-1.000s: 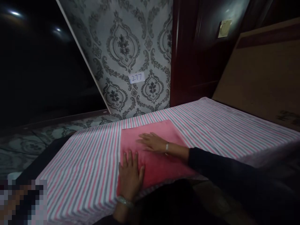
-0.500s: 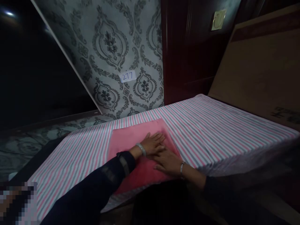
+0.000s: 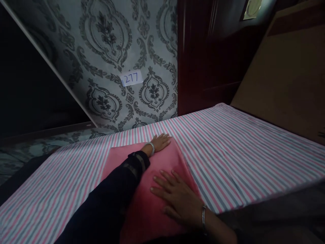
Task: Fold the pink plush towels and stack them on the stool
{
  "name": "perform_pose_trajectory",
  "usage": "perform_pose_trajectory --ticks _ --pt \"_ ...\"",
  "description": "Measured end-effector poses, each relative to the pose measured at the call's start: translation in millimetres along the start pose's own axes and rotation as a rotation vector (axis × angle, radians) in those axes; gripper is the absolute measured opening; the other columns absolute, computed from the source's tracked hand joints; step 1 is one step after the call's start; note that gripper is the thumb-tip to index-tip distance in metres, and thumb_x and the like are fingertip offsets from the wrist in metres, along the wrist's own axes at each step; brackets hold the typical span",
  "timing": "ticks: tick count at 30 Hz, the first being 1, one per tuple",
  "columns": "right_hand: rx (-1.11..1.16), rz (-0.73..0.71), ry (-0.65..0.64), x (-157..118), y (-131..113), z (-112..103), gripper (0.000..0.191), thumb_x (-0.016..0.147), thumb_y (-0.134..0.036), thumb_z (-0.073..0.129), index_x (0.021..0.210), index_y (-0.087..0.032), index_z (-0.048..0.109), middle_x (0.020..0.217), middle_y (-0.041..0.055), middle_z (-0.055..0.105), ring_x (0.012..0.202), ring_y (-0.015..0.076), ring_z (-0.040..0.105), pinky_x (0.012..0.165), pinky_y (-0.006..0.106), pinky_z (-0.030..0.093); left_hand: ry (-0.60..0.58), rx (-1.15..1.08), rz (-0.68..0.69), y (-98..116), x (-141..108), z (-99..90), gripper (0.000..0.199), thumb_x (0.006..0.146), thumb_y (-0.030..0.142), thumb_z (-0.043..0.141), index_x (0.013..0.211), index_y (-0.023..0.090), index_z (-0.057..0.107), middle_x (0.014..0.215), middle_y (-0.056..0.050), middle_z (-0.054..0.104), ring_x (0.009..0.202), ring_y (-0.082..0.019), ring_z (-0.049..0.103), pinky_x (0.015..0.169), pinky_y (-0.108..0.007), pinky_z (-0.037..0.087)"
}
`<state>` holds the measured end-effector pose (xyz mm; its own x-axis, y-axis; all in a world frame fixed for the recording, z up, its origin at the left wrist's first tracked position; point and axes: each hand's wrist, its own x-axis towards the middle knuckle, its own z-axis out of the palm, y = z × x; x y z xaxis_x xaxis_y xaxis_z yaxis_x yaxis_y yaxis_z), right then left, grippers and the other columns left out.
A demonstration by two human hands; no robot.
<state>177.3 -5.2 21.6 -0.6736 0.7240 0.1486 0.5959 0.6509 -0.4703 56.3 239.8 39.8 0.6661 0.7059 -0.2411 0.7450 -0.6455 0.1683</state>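
Observation:
A pink cloth (image 3: 152, 210) lies flat on a striped sheet (image 3: 213, 135) in pink, grey and white. My left hand (image 3: 160, 142), with a pale bangle at the wrist, rests near the cloth's far edge, palm down and fingers spread. Closer to me, my right hand (image 3: 177, 196) is over the cloth's right part with its fingers apart, a thin silver bracelet on its wrist. Neither hand grips anything. My dark left sleeve covers some of the cloth's left side.
Behind the sheet stands a patterned wall (image 3: 109, 67) bearing a paper label (image 3: 132, 78) marked 277. A dark red panel (image 3: 203, 61) and a large cardboard sheet (image 3: 286, 71) are at the right. A dark screen-like panel (image 3: 30, 78) fills the upper left.
My hands have moved apart: the left toward the cloth's far edge, the right nearer to me. Before, they were touching at the cloth's middle. The view has shifted closer.

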Motion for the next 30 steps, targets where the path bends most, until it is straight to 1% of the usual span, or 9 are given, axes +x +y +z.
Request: perform_pose_trajectory --ticks 5,9,13,16,18,20,23,26,30 --pt "-0.019 0.009 0.002 2 1 -1 0.061 0.098 -0.048 0.052 0.155 -0.039 0.031 0.166 -0.0030 0.021 0.154 0.0284 0.010 0.123 0.058 0.006 0.175 0.146 -0.125 1 4 0.8 0.058 0.102 0.045 0.022 0.156 0.027 0.033 0.167 -0.004 0.015 0.155 -0.028 0.003 0.121 -0.059 0.004" --pt "-0.060 -0.010 0.024 2 1 2 0.062 0.098 -0.047 0.053 0.155 -0.038 0.032 0.165 -0.0013 0.024 0.154 0.0276 0.011 0.122 0.058 0.010 0.314 0.137 -0.187 14 -10 -16.6 0.062 0.100 0.047 0.031 0.155 0.019 0.036 0.166 -0.010 0.020 0.155 -0.027 0.004 0.122 -0.055 -0.007" --pt "-0.068 -0.034 0.048 -2 5 4 0.061 0.097 -0.051 0.052 0.154 -0.036 0.034 0.164 0.0030 0.028 0.153 0.0298 0.017 0.120 0.061 0.015 0.288 -0.072 -0.188 25 -47 -33.0 0.066 0.102 0.046 0.011 0.156 0.014 0.031 0.163 -0.010 0.028 0.153 -0.022 0.019 0.124 -0.044 0.013" --pt "0.018 -0.038 0.143 7 13 -11 0.051 0.099 -0.045 0.048 0.147 -0.029 0.049 0.155 0.0090 0.045 0.145 0.0295 0.038 0.116 0.055 0.030 0.215 -0.106 -0.102 28 -90 -34.0 0.069 0.102 0.050 0.004 0.155 0.018 0.036 0.160 -0.004 0.035 0.148 -0.014 0.031 0.121 -0.029 0.022" --pt "0.077 0.023 0.294 25 20 -33 0.045 0.101 -0.035 0.041 0.140 -0.022 0.058 0.144 0.0118 0.057 0.134 0.0267 0.052 0.111 0.047 0.040 0.152 -0.107 -0.056 25 -119 -33.3 0.070 0.100 0.059 0.010 0.155 0.023 0.034 0.162 -0.003 0.031 0.151 -0.016 0.026 0.123 -0.035 0.017" --pt "0.036 0.161 0.413 54 26 -55 0.047 0.100 -0.028 0.035 0.140 -0.018 0.057 0.142 0.0127 0.059 0.131 0.0247 0.055 0.111 0.043 0.042 0.102 -0.073 -0.088 18 -141 -33.6 0.071 0.099 0.063 0.017 0.157 0.025 0.030 0.164 -0.004 0.025 0.153 -0.022 0.018 0.124 -0.046 0.010" --pt "-0.150 0.361 0.432 99 34 -70 0.051 0.097 -0.021 0.036 0.146 -0.013 0.049 0.151 0.0150 0.049 0.141 0.0273 0.043 0.114 0.047 0.036 0.146 0.028 -0.336 1 -157 -30.2 0.068 0.099 0.061 0.022 0.156 0.024 0.031 0.164 -0.008 0.026 0.153 -0.026 0.018 0.123 -0.054 0.008" --pt "-0.316 0.557 0.362 121 46 -54 0.050 0.100 -0.031 0.038 0.147 -0.019 0.047 0.156 0.0127 0.043 0.145 0.0336 0.032 0.114 0.059 0.028 0.226 0.080 -0.537 -18 -161 -13.5 0.064 0.101 0.054 0.023 0.154 0.021 0.035 0.161 -0.014 0.033 0.151 -0.031 0.024 0.120 -0.061 0.011" --pt "-0.408 0.566 0.348 118 68 -19 0.047 0.102 -0.039 0.034 0.144 -0.024 0.050 0.152 0.0090 0.048 0.143 0.0326 0.034 0.113 0.059 0.025 0.267 0.081 -0.594 -33 -158 15.1 0.066 0.101 0.053 0.023 0.154 0.016 0.034 0.157 -0.019 0.037 0.149 -0.035 0.027 0.117 -0.064 0.015"
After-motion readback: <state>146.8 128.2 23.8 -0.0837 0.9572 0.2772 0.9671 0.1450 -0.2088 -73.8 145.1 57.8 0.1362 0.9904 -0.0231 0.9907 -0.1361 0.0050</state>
